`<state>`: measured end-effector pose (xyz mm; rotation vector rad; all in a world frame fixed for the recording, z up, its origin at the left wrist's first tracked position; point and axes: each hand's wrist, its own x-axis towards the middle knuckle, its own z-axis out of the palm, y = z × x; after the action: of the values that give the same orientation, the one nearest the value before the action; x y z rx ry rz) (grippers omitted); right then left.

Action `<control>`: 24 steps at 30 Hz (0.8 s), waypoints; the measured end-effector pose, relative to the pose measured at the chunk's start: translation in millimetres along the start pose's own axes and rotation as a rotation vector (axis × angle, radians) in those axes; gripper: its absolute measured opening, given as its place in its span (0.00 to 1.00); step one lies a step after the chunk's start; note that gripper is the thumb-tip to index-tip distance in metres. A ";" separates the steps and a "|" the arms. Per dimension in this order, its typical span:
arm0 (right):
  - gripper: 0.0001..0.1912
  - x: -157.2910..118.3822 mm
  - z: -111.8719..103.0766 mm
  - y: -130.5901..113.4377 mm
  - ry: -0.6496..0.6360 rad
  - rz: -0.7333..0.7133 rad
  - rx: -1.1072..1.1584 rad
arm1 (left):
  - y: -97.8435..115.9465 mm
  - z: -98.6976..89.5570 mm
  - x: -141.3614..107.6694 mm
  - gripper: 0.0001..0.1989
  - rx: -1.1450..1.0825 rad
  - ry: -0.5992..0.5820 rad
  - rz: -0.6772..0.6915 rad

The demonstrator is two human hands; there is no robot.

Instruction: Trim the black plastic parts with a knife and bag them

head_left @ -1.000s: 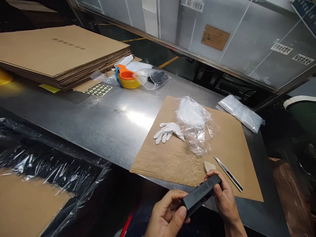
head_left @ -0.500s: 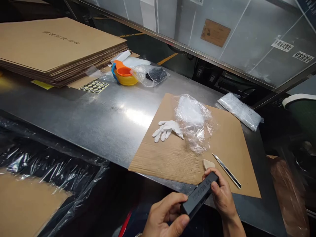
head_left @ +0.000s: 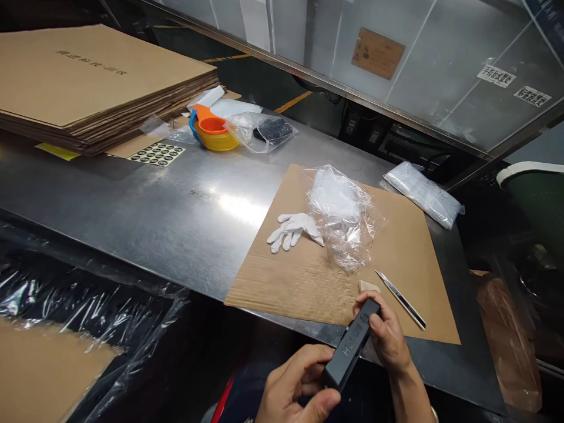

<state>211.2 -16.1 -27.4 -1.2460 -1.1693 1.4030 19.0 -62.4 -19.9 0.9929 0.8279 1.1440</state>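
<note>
A dark grey oblong block with raised lettering is held between both hands, over the table's front edge. My left hand grips its lower left end between thumb and fingers. Around its upper right end, my right hand is closed, thumb on top. Just behind my right hand lies a small beige piece, partly hidden. A slim cutter knife rests on the cardboard sheet to the right. A white glove and a crumpled clear plastic bag with white material inside lie farther back.
Stacked cardboard fills the back left of the metal table. Near it are orange and yellow cups, a bagged black item and a sticker sheet. A white wrapped packet lies at the back right.
The view has shifted slightly, so the table's items appear a little farther left. Both hands still hold the block, which is now tilted more steeply, with its lettered face turned more toward the camera.
</note>
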 end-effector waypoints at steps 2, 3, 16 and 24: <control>0.21 4.5 2.0 -1.9 -0.008 -0.025 -0.028 | -2.3 -1.0 -0.7 0.11 -0.003 -0.047 0.022; 0.21 6.6 3.0 -2.9 -0.009 -0.033 -0.039 | -3.7 -1.4 -1.3 0.10 0.009 -0.072 0.029; 0.19 15.9 9.1 -5.9 -0.054 -0.048 -0.076 | -11.0 -2.3 -6.4 0.09 0.238 -0.155 0.084; 0.21 16.5 9.8 -6.0 -0.008 -0.002 -0.149 | -17.9 -0.9 -9.1 0.14 0.078 -0.079 0.064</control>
<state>200.1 0.3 -23.4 -1.3429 -1.2990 1.3406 22.2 -73.1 -36.6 1.1296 0.7869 1.1265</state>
